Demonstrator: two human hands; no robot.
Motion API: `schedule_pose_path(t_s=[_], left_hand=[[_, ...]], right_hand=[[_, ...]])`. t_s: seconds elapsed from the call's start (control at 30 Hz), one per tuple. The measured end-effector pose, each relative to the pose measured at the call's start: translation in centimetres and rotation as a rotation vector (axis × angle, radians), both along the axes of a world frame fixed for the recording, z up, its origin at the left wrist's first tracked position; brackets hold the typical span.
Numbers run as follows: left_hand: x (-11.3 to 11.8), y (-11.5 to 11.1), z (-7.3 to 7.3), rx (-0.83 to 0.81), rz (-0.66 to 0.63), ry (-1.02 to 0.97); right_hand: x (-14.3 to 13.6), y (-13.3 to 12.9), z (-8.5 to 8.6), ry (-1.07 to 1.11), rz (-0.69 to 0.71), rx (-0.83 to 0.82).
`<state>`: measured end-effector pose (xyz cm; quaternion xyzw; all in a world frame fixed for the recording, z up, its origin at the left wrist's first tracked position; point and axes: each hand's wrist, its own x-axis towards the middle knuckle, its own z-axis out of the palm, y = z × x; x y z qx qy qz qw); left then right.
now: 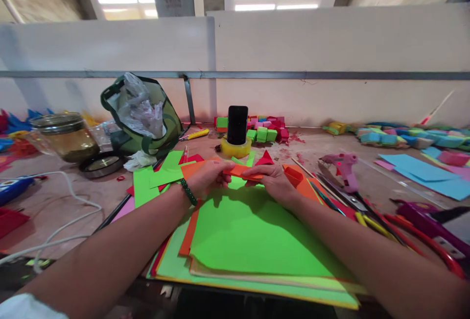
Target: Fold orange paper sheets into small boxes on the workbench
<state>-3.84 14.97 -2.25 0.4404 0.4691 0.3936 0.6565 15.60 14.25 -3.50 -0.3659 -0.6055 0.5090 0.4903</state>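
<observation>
Near the middle of the frame, just above the big green sheet (257,233), I am holding an orange paper strip (240,171) between both hands. Its long axis is running left to right across the view, the right end dipping slightly lower, so its two short ends are pointing toward the left and right sides of the frame; the strip is lying nearly crosswise to my line of view. With the left hand (211,177) I am pinching the left end, thumb and curled fingers closing on it; with the right hand (271,181) I am pinching the right part, fingers pressing along it. A dark green bracelet (188,191) is circling the left wrist.

Beyond the hands, at upper center, a black phone (237,125) is standing upright in a yellow tape roll (236,148), with small colored paper blocks (265,134) sitting close behind and to its right. Right of center, a pink glue gun (345,168) is resting on the tabletop (308,140), and red-handled scissors (426,240) are lying at lower right. On the left side, a camouflage bag (167,118) stuffed with clear plastic is leaning open, a lidded glass jar (68,137) is standing left of it, and bright green strips (147,186) are overlapping left of the left hand.
</observation>
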Motion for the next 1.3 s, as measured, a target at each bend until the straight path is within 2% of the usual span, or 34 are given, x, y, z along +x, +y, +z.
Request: schedule_pose_path(t_s=[0.1, 0.33, 0.53, 0.77, 0.97, 1.1, 1.2, 1.3], left_hand=[[0.0, 0.1, -0.3, 0.042, 0.007, -0.023], [0.1, 0.0, 0.0, 0.009, 0.085, -0.106], [0.6, -0.2, 0.0, -0.002, 0.107, -0.136], [1.5, -0.7, 0.1, -0.122, 0.127, -0.246], [1.3, -0.6, 0.0, -0.023, 0.206, -0.235], [0.9, -0.4, -0.2, 0.158, 0.236, -0.106], [1.0, -0.7, -0.1, 0.279, 0.182, 0.000], [1.5, -1.3, 0.1, 0.328, 0.065, 0.041]], right_hand=[[0.0, 0.1, -0.2, 0.015, 0.032, -0.057], [0.1, 0.7, -0.9, 0.121, 0.079, -0.216], [-0.1, 0.5, -0.6, 0.157, 0.059, -0.263], [-0.5, 0.5, -0.5, 0.178, 0.051, -0.267], [-0.3, -0.1, -0.3, 0.124, 0.174, -0.290], [0.0, -0.5, 0.3, 0.128, 0.221, -0.283], [-0.1, -0.5, 0.6, 0.188, 0.175, -0.258], [-0.3, -0.7, 0.7, 0.071, 0.194, -0.219]])
